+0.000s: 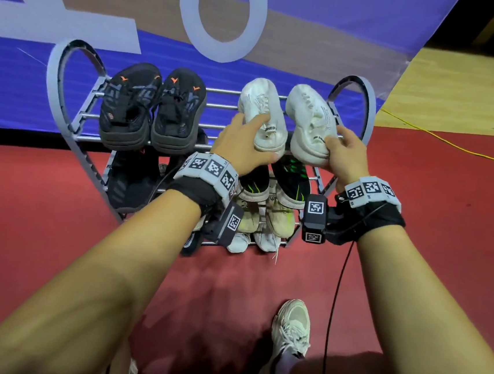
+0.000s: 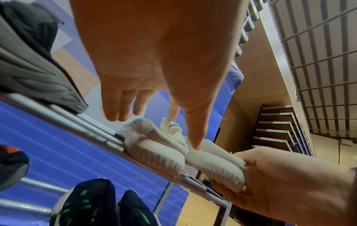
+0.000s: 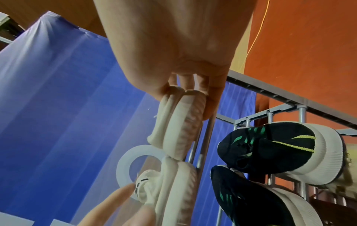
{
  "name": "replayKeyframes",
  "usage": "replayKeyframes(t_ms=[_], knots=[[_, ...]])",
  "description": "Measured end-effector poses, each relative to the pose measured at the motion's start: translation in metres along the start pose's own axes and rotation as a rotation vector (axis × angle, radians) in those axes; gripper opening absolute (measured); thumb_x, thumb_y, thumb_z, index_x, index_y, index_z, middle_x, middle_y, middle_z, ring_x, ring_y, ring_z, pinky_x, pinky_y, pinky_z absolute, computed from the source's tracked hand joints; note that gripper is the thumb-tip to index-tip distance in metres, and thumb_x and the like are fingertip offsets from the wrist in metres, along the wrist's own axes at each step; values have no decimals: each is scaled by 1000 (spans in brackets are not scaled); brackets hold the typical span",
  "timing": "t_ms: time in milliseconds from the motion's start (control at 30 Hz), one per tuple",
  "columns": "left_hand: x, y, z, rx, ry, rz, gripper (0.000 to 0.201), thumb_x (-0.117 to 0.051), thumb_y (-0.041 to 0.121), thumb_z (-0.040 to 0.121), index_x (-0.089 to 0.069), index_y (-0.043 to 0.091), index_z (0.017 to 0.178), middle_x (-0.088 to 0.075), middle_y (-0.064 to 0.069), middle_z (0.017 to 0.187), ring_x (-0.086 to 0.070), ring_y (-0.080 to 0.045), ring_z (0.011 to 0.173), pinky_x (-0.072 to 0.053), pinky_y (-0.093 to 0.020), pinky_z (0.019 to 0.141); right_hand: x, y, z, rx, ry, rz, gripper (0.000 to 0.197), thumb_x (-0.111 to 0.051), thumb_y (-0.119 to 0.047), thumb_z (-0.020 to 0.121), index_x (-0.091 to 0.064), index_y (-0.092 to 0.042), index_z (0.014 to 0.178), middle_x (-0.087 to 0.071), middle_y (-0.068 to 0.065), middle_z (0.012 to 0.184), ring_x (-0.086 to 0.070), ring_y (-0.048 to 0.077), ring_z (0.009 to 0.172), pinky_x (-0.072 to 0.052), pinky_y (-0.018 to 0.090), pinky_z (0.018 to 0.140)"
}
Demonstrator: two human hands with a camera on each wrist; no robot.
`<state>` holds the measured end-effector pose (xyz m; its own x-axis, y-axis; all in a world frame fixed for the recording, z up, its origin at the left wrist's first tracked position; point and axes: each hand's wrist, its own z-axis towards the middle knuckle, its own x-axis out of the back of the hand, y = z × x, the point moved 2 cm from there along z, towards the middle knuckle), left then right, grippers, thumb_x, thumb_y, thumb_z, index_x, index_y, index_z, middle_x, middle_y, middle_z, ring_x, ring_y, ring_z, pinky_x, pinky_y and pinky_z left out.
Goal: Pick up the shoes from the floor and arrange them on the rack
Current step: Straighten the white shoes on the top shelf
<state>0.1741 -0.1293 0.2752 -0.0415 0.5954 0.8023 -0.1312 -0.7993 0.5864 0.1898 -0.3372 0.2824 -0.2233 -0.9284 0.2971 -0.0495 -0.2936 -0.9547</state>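
On the top shelf of the shoe rack [image 1: 64, 127], a pair of white shoes sits toward the right end, toes pointing to the back, heels at the front rail. The left white shoe [image 1: 262, 113] lies under the left hand [image 1: 240, 147], whose fingers reach out almost straight, slightly spread, with a fingertip touching the heel tab and the thumb extended along the inner side; in the left wrist view the fingers hang relaxed above the shoe rather than wrapped around it. The right white shoe [image 1: 309, 123] is gripped at the heel by the right hand [image 1: 348, 157]: the thumb presses on top near the collar and the other fingers curl beneath the ribbed sole, which the right wrist view shows clearly. The two white shoes stand just beside each other, nearly touching at the heels. At the left end of the same shelf rests a pair of black shoes [image 1: 153, 108] with orange marks, side by side. On the shelf below, under the white pair, sit black shoes with green stripes [image 1: 288, 181] and white soles; further down are pale cream shoes [image 1: 276, 216]. The rack stands on a red floor [image 1: 39, 227] before a blue banner [image 1: 314, 42].
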Motion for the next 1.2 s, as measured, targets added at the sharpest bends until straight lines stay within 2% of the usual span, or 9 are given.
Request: replayKeyframes(t_ms=[200,300,367,467,633,733,867,1100,1200], knots=[[-14,-4,8,24,-19,-30,83,-73,49,76,-31,33,146,-48,-11,131,-51,-35,119,-45,-44,97,6,16,12,1,-18,-389,42,-46,-48,92,-57,-29,127,-60,6,127,-50,33,120,-38,42,106],[-17,-6,11,24,-18,-37,81,-72,48,78,-32,30,146,-51,-10,133,-51,-33,120,-43,-43,97,3,11,8,48,-132,-419,71,-63,-74,66,-53,-35,124,-61,-5,121,-55,25,114,-42,45,104],[-18,-7,12,19,-5,-55,79,-72,47,79,-34,28,146,-51,-8,134,-51,-32,121,-43,-42,98,3,9,3,106,-156,-497,82,-81,-50,65,-46,-25,135,-55,-7,120,-53,17,112,-39,29,97],[-19,-8,12,0,23,-89,76,-73,44,79,-37,25,144,-51,-5,133,-52,-30,119,-43,-41,98,3,11,2,149,-65,-464,80,-82,-26,69,-44,-16,139,-57,0,126,-56,16,112,-38,22,84],[-21,-6,15,-6,46,-91,69,-69,48,81,-40,26,141,-51,-2,129,-53,-30,116,-45,-46,96,-3,16,8,164,25,-390,76,-79,-26,72,-46,-16,139,-56,3,131,-55,18,116,-40,23,92],[-29,-5,18,20,34,-70,68,-65,52,82,-39,28,139,-52,-3,127,-54,-32,115,-43,-53,96,-7,22,10,207,31,-434,71,-77,-34,68,-50,-20,132,-57,3,127,-55,22,115,-47,41,99],[-32,-3,21,30,32,-61,67,-65,51,82,-38,27,139,-50,-5,128,-53,-33,116,-42,-53,97,-12,27,15,240,16,-543,64,-72,-26,78,-45,-15,135,-47,8,130,-45,24,121,-37,29,97],[-24,-5,17,16,32,10,69,-67,52,79,-40,26,137,-53,-5,126,-52,-32,115,-45,-50,94,-16,26,12,321,13,-681,69,-65,-29,82,-36,-13,142,-31,13,147,-35,33,134,-38,47,108],[-18,-6,9,-10,26,98,77,-69,50,79,-35,25,144,-51,-5,130,-48,-31,120,-44,-51,96,-14,20,2,398,-4,-776,69,-68,-27,81,-39,-14,143,-26,14,154,-27,34,140,-28,45,115]])
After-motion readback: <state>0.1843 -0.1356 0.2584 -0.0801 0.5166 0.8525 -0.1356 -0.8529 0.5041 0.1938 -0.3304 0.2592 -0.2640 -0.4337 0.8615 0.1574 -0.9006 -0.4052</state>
